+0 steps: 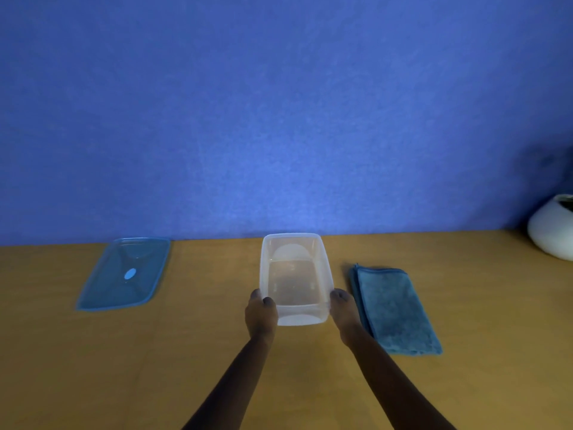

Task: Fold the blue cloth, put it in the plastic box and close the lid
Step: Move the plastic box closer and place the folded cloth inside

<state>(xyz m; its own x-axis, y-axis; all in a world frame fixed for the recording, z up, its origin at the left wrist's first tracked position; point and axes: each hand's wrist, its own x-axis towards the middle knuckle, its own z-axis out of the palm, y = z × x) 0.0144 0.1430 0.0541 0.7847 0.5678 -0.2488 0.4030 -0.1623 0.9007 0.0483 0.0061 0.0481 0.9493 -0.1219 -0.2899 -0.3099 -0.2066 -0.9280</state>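
A translucent plastic box [294, 243] stands open and empty in the middle of the table, its long side running away from me. My left hand [260, 315] grips its near left corner and my right hand [344, 311] grips its near right corner. The blue cloth [400, 311] lies folded into a long rectangle on the table just right of the box, partly under my right wrist. The blue transparent lid [124, 274] rests flat on the table far to the left, apart from the box.
The wooden table [201, 352] meets a blue wall [279, 119] right behind the box. A white rounded pot [552, 234] sits at the far right edge of the table.
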